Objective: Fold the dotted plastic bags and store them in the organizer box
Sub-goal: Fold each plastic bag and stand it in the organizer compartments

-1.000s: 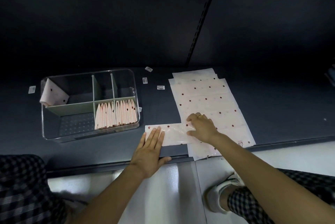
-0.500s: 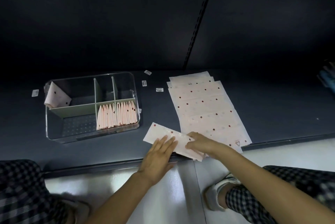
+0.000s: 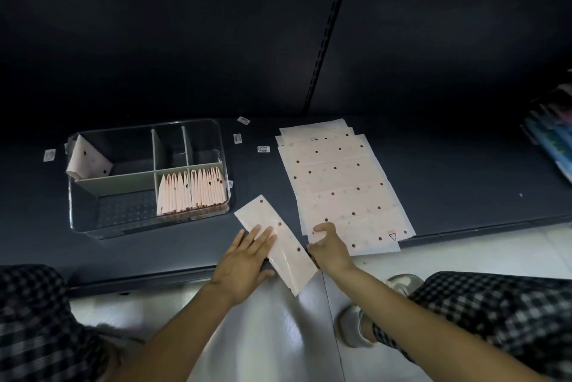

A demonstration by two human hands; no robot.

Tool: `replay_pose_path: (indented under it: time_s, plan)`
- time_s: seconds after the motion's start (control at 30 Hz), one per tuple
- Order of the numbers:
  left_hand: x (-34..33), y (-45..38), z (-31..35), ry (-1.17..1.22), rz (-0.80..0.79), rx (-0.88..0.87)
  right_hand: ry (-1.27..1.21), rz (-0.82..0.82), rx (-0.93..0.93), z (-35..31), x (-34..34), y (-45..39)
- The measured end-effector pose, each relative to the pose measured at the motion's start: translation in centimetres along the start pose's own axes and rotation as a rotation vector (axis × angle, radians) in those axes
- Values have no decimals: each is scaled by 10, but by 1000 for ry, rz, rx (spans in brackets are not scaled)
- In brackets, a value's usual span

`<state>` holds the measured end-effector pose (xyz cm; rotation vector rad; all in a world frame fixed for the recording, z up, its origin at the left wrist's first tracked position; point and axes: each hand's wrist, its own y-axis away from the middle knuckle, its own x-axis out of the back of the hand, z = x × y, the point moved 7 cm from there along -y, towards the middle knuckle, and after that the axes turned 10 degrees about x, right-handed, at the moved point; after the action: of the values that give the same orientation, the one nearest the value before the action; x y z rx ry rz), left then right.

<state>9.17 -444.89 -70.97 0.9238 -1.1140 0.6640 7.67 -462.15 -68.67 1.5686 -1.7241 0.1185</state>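
While a folded strip of dotted bag (image 3: 278, 242) lies slanted across the dark shelf (image 3: 464, 183) edge, a person readies its next fold.

Left hand (image 3: 244, 261), fingers straight, presses the strip flat, likely to set the crease; right hand (image 3: 329, 250) curls at its far edge, grip unclear. Unfolded bags (image 3: 337, 177) wait alongside; the organizer box (image 3: 93, 224) holds finished ones (image 3: 192, 193).

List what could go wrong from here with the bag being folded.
1. The folded pale pink dotted plastic strip overhangs the dark shelf's front edge; with only the left hand's flat fingers pressing it, it might slip or spring open.
2. The right hand rests on the stack of flat dotted bags and could drag it askew.
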Motion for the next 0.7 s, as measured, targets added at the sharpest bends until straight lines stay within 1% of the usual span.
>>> replay_pose_path:
  time_s: [0.1, 0.3, 0.37, 0.43, 0.47, 0.5, 0.53, 0.57, 0.6, 0.63, 0.67, 0.7]
  plan:
    - [-3, 3, 3, 6, 3, -26, 86, -139, -9, 1, -16, 9]
    - [-9, 7, 0, -44, -4, -38, 111, -227, -28, -3, -25, 12]
    - [-5, 7, 0, -56, 15, -50, -22, -218, -83, 3, -26, 12]
    - [4, 10, 9, -85, 99, -112, -262, -172, -175, 8, -28, 17]
    - [8, 11, 12, -73, 116, -125, -370, -156, -216, 9, -30, 20]
    - [12, 12, 15, -71, 161, -135, -442, -157, -247, 10, -33, 21]
    - [10, 13, 15, -30, 159, -131, -473, -176, -254, 9, -36, 23]
    - [8, 13, 12, 17, 168, -110, -434, -200, -220, 7, -38, 23]
    - [2, 12, 8, 50, 119, -84, -296, -213, -131, 3, -35, 20]
    - [0, 11, 3, 82, 89, -68, -75, -190, 9, -3, -26, 16]
    - [0, 11, 0, 116, 98, -60, 138, -125, 178, -13, -15, 13]
    - [1, 10, -2, 154, 119, -61, 243, -91, 337, -22, -8, 12]
